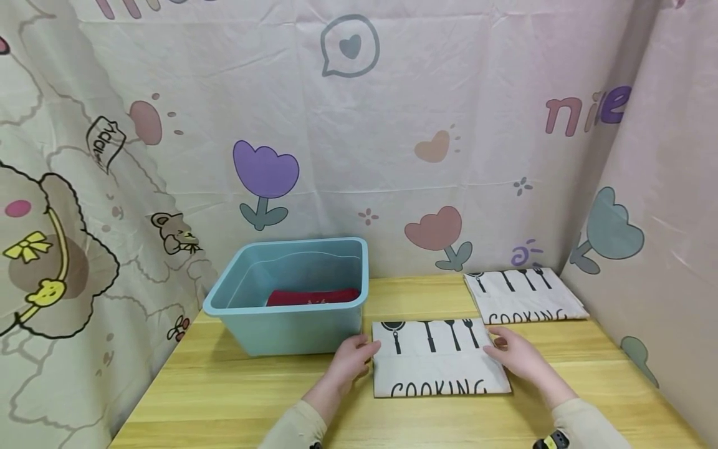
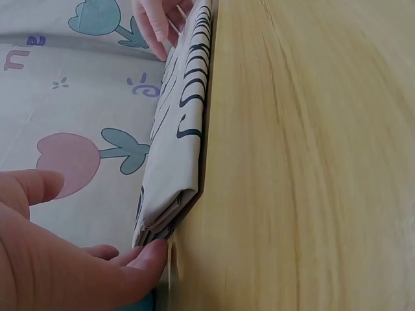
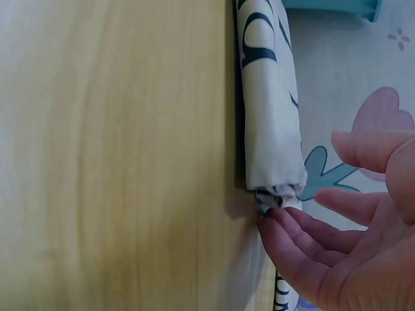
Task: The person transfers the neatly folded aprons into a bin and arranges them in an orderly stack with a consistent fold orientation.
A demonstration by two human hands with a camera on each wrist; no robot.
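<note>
Folded cloth [image 1: 440, 362], nearest the hands: off-white, printed in black with a row of kitchen utensils above the word "COOKING". Second folded cloth [image 1: 524, 296], behind and to the right of the first: same off-white ground, same black utensil row and lettering. Bin [image 1: 291, 299], left of the first cloth: pale blue-green plastic. Item in the bin [image 1: 312, 297]: red. Table [image 1: 224, 393] under the first cloth: light yellow wood grain. Backdrop sheet [image 1: 392, 125] behind the bin: cream-pink with purple, pink and teal tulips, small hearts, a grey-blue speech bubble, cartoon bears outlined in black. Sleeves [image 1: 589, 424]: beige.
</note>
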